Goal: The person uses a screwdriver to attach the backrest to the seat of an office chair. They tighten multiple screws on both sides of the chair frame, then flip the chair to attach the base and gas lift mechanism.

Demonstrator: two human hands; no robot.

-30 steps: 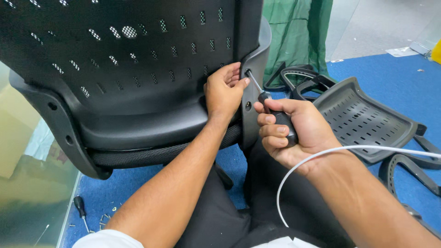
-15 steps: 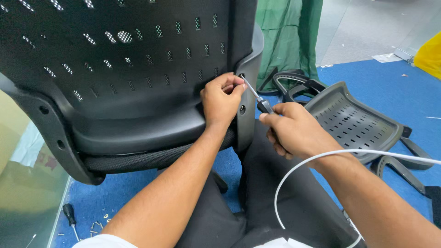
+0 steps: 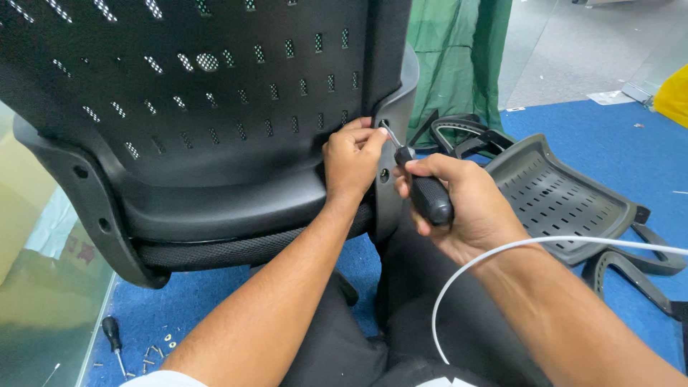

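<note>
Bright even light, sharp, wide-angle distortion.

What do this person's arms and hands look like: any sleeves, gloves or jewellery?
Both forearms are bare to past the elbow. The left hand and right hand wear no gloves, and no rings or watch show. A pale sleeve edge shows at the left upper arm. A thin white cable crosses the right forearm.

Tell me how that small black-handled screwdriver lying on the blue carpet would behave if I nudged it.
The small black-handled screwdriver looks light, so a nudge would probably shift it easily. Its rounded handle could roll, though the blue carpet likely stops it soon. The thin metal shaft appears stiff, and it might scatter the loose screws beside it.
</note>
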